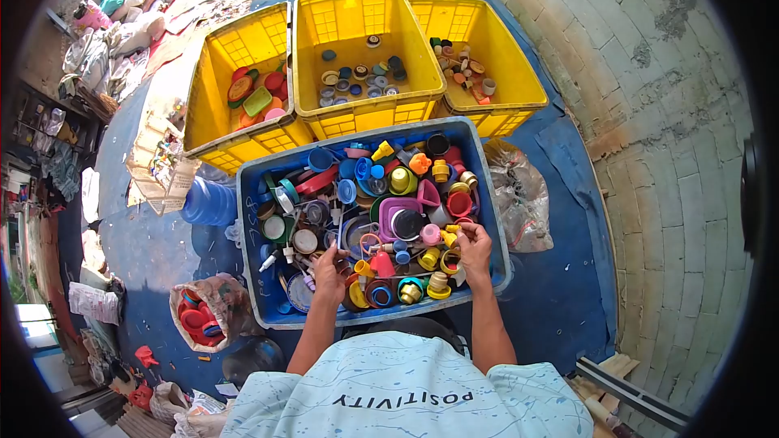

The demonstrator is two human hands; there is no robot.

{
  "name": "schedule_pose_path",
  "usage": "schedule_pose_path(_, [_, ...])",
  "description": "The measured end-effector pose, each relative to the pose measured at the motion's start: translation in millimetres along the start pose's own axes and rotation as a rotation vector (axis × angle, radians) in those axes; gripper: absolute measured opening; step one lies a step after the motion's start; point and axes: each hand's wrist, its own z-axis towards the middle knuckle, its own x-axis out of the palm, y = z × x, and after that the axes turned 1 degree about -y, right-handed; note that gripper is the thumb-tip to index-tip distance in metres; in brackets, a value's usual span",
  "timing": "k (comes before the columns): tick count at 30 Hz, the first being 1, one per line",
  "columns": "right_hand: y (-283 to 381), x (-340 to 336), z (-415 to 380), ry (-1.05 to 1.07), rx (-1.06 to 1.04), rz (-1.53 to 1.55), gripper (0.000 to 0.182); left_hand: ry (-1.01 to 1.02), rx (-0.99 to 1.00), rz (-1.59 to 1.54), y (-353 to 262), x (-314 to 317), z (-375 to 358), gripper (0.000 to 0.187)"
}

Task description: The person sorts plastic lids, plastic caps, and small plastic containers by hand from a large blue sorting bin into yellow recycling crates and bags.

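Note:
A large blue crate (pixel 247 276) full of mixed plastic caps and lids lies in front of me. Over its lower left part is my left hand (pixel 328 274), its fingers bent among the pieces beside a yellow cap (pixel 363 268) and a red cap (pixel 382 264); whether it grips anything is unclear. My right hand (pixel 475 250) is at the lower right of the crate, thumb and forefinger pinched together at a small yellow piece (pixel 449 237). Near the middle sit a purple square lid (pixel 385 220) and a black round cap (pixel 407 225).
Behind the crate stand three yellow bins: left (pixel 243 146), middle (pixel 365 107) and right (pixel 507 109), with sorted caps inside. A sack of red lids (pixel 230 300) and a blue bottle (pixel 207 201) are at left, a clear bag (pixel 523 199) at right, beside a block wall (pixel 649 138).

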Motion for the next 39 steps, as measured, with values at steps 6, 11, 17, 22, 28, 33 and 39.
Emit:
schedule_pose_path(6, [17,13,52,0.012,-0.310,-0.420,0.033,0.154,0.131,0.151,0,26,-18,0.017])
schedule_pose_path(11, [51,23,105,0.143,-0.695,-0.703,0.058,0.215,0.181,0.142,-7,33,-21,0.013])
schedule_pose_path(17, [65,31,141,0.432,-0.578,-0.981,0.077,0.138,0.137,0.149,8,20,-37,0.013])
schedule_pose_path(22, [48,36,147,0.420,-0.611,-0.991,0.067,0.059,0.159,0.157,27,-4,-38,0.013])
schedule_pose_path(28, [42,27,138,0.330,-0.738,-0.846,0.056,0.056,0.208,0.157,26,4,-36,0.012])
schedule_pose_path(33, [47,-1,117,0.276,-0.654,-0.527,0.054,0.053,0.342,0.299,3,42,-12,0.014])
schedule_pose_path(39, [26,-59,43,0.347,-0.134,0.117,0.055,0.149,0.477,0.445,-18,108,17,0.018])
